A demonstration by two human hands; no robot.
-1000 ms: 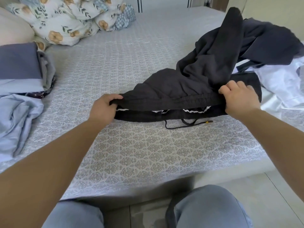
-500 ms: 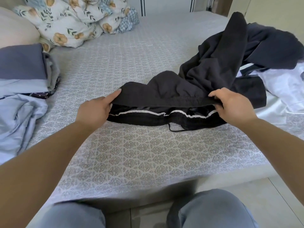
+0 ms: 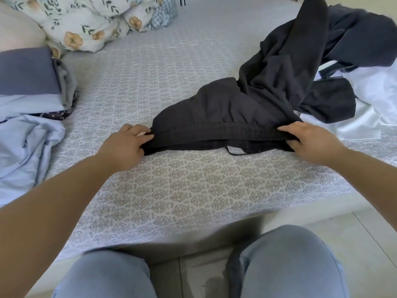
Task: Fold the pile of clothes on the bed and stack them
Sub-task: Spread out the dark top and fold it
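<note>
Left hand point(image 3: 126, 145) pinches left end of elastic waistband on black drawstring trousers point(image 3: 232, 117); right hand point(image 3: 309, 139) grips right end. Waistband pulled straight, parallel to near edge of bed point(image 3: 171, 194); a drawstring loop hangs below it. Legs rumpled, trailing up toward far right corner over dark and white garments point(image 3: 369, 87). Folded stack point(image 3: 28, 76) at left edge.

Both hands point(image 3: 126, 143) point(image 3: 309, 140) curled, arms outstretched
</note>
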